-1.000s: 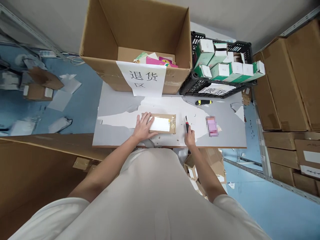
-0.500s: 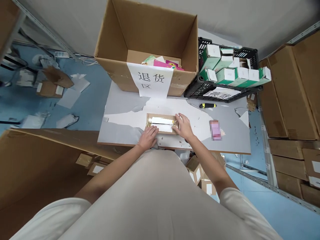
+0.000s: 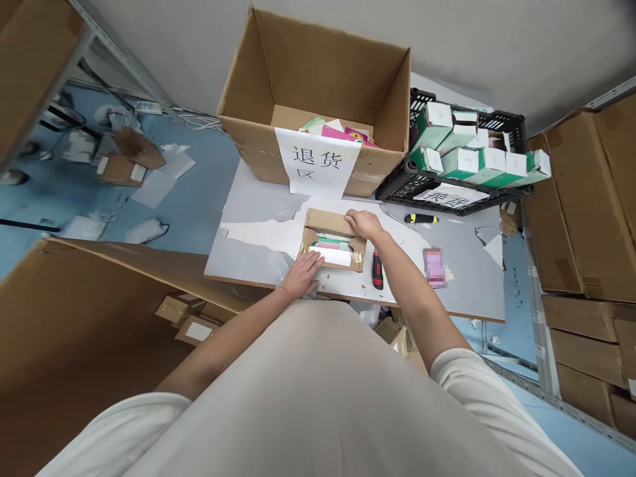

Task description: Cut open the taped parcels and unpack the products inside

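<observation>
A small cardboard box [image 3: 358,257] lies on the table in front of me, its top partly open. Green-and-white and pink contents [image 3: 332,244] show through the gap. My left hand [image 3: 303,273] rests with extended fingers on the near left part of the box, beside a white label [image 3: 338,256]. At the far right edge, my right hand [image 3: 365,224] has its fingers bent round the raised back flap [image 3: 325,220]. A red-and-black utility knife [image 3: 378,270] lies just right of the box.
Behind stands a large open carton [image 3: 248,149] with a paper sign, and a black crate [image 3: 417,182] of green-and-white boxes. A yellow-and-black cutter [image 3: 421,218] and a blurred pink item [image 3: 435,268] lie to the right on the table [image 3: 467,291]. Another big carton [image 3: 124,265] is at left.
The box top has been opened: its back flap is lifted and the contents show. My right hand has moved to the back edge. The red-and-black knife has come into view.
</observation>
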`<state>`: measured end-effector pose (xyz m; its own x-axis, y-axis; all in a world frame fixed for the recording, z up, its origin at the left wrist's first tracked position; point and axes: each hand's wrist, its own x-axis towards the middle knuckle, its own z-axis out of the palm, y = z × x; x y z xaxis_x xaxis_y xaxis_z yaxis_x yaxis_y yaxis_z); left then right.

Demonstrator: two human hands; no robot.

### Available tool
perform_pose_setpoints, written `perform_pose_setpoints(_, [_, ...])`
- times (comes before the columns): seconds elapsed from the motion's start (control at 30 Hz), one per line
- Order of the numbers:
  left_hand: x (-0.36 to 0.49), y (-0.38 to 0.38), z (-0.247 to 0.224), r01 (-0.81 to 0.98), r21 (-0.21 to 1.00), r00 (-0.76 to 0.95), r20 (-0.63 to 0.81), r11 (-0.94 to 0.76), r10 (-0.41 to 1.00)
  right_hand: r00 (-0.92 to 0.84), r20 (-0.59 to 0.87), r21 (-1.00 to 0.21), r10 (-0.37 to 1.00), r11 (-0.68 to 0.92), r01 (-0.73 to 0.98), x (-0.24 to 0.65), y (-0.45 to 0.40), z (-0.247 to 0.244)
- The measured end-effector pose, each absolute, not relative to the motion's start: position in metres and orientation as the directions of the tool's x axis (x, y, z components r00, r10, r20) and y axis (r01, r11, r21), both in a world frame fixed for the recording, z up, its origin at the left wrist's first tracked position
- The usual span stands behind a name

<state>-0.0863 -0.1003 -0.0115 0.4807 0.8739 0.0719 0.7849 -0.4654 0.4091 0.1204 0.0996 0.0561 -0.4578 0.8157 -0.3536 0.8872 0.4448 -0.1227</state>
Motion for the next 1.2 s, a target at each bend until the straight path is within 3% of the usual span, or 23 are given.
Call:
perform_pose_setpoints(0.1, [-0.089,-0.096,-0.003,0.787,0.427,0.459,0.076,-0.444,0.885,-0.485,-0.2,-0.079,0.851,0.48,0.874,0.114,0.095,0.049])
perform_pose_setpoints(0.2, [-0.101,-0.079,0.009,0.818,0.442,0.386,0.055,-0.369,0.921,-0.635,-0.061,-0.069,0.77,0.631,0.772,0.119,0.064,0.047])
perform_pose_setpoints(0.33, [-0.133,-0.043,0.013,0.784,0.488,0.437,0.004,-0.383,0.899,-0.792,-0.136,-0.163,0.596,0.775,0.611,0.133,0.02,0.055])
perform_pose_setpoints(0.47, [-0.152,-0.022,0.003,0.719,0.585,0.483,-0.03,-0.376,0.875,-0.72,-0.293,-0.212,0.63,0.691,0.691,0.126,0.001,0.059])
perform_pose_setpoints(0.63, [-0.143,-0.02,-0.009,0.731,0.608,0.396,-0.007,-0.311,0.918,-0.738,-0.178,-0.135,0.651,0.727,0.673,0.127,-0.035,0.042])
perform_pose_setpoints(0.8, [-0.14,-0.024,0.01,0.803,0.532,0.405,-0.155,-0.27,0.901,-0.823,0.014,-0.259,0.567,0.797,0.545,0.164,-0.07,0.018])
perform_pose_setpoints(0.9, [-0.138,-0.028,0.039,0.88,0.395,0.397,-0.302,-0.265,0.867,-0.813,-0.032,-0.403,0.582,0.737,0.543,0.174,-0.048,0.025])
perform_pose_setpoints(0.97, [-0.126,-0.027,0.058,0.912,0.319,0.356,-0.305,-0.257,0.883,-0.788,-0.121,-0.434,0.604,0.681,0.589,0.167,-0.019,0.038])
perform_pose_setpoints(1.07, [-0.091,-0.018,0.073,0.897,0.299,0.401,-0.242,-0.325,0.884,-0.78,-0.273,-0.31,0.563,0.716,0.625,0.14,0.018,0.058])
perform_pose_setpoints(1.13, [-0.065,-0.009,0.073,0.831,0.315,0.543,-0.28,-0.459,0.792,-0.754,-0.372,-0.169,0.541,0.759,0.629,0.121,0.029,0.069])
perform_pose_setpoints(1.2, [-0.049,-0.004,0.069,0.836,0.222,0.548,-0.364,-0.502,0.753,-0.708,-0.438,-0.056,0.553,0.77,0.636,0.11,0.028,0.077])
